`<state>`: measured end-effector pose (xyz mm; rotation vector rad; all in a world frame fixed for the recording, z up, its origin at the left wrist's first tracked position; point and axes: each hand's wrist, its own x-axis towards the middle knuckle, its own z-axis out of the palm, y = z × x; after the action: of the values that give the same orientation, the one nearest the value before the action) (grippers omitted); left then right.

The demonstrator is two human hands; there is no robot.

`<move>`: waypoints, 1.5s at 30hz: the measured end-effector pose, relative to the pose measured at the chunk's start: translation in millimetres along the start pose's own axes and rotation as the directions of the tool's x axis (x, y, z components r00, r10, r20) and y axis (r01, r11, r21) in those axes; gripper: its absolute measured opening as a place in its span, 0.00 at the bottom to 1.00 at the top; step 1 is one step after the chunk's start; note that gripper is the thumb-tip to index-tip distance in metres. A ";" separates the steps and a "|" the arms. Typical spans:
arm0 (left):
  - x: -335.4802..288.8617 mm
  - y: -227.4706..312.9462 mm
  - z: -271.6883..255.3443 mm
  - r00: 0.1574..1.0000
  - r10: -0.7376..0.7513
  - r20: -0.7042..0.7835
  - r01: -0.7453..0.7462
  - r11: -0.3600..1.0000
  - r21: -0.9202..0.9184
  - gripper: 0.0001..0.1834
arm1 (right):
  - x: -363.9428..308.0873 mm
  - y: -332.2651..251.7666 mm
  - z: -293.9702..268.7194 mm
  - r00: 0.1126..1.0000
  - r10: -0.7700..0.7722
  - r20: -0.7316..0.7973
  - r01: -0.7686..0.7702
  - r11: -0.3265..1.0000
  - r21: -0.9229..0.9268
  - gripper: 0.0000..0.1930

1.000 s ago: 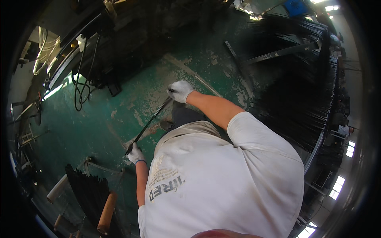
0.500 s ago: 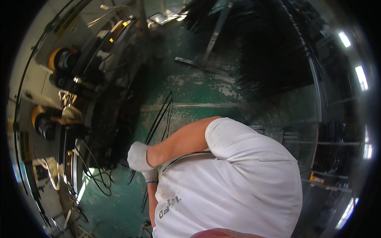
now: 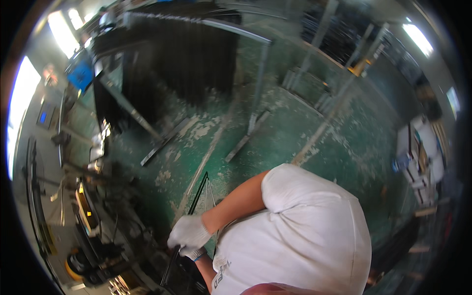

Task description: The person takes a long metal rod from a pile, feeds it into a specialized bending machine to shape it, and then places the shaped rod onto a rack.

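Both my hands wear whitish knitted gloves and are close together in front of my waist. My right hand is closed around a bundle of thin, dark metal rods, which come together in a narrow point beyond it. The other end of the rods slants down past my hands to the lower left. Just below and partly behind the right glove is my left hand; its fingers curl at the same rods but are mostly hidden, so its grip is hard to make out.
A metal rack hung with a dense mass of long dark strands stands ahead, its feet on the worn green floor. Machines with cables and a yellow-rimmed part line the left. Metal posts and stacked boxes stand right.
My body has turned right: the hanging rack has shifted from the right to the upper left, and the machines have slid lower left. The rods have stayed with my hands.
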<state>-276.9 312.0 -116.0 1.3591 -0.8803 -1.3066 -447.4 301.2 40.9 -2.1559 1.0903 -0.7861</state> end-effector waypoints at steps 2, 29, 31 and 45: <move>-7.2 7.5 23.0 0.993 -0.012 0.116 0.016 0.999 -0.035 0.18 | -64.8 40.5 -12.2 0.942 0.314 -0.122 -0.311 0.949 0.044 0.23; -81.3 -27.5 395.5 0.361 -0.456 0.814 0.902 0.391 -0.181 0.25 | -393.2 119.2 -292.4 -0.008 0.519 -0.855 0.456 0.763 0.459 0.11; -104.4 -8.5 451.3 0.307 -0.488 0.817 0.890 0.452 -0.064 0.29 | -397.8 126.1 -333.5 -0.161 0.407 -0.899 0.422 0.852 0.311 0.10; -67.7 -52.1 598.1 -0.110 -0.572 0.813 0.804 0.429 0.412 0.27 | -388.3 127.9 -680.3 -0.084 -0.284 -0.955 -0.704 0.695 -0.145 0.18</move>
<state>-879.8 284.0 -90.9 0.7258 -0.5144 -3.1851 -1191.1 403.1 299.0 -1.1872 2.8678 -2.2797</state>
